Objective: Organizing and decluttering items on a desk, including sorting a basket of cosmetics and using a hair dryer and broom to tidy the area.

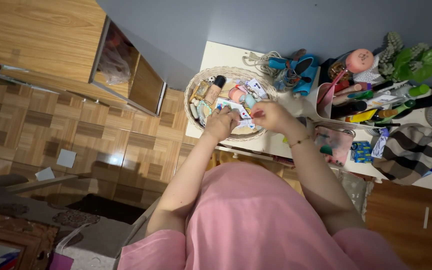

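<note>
Head view, looking down over a pink top. Both hands are raised over a round woven basket (194,89) that sits on a white surface (216,55) against a grey wall. Left hand (221,122): fingers curled in tight, closed on a small item at the near edge of the basket; only a bit of blue and green shows between the fingers, so what it is cannot be told. Right hand (271,116): fingers (257,112) pinched together on a small white piece (243,113) with coloured print, held between the two hands, just above the basket's contents. A thin bracelet (300,141) is on the right wrist. Inside the basket: a black-capped tube (215,88), a pink roll (236,94), a small die-like cube (211,79), and other mixed small items, crowded and overlapping. Just behind the basket, a coiled pale cord (261,59) and a blue holder (303,70). Right of the hands, a white cup (321,102) lies tipped with pens and markers spilling out. Further right, a striped fabric pouch (410,150) and a small blue box (361,151). Green plant (418,60) at the far edge. Floor below is wood parquet (51,130).
</note>
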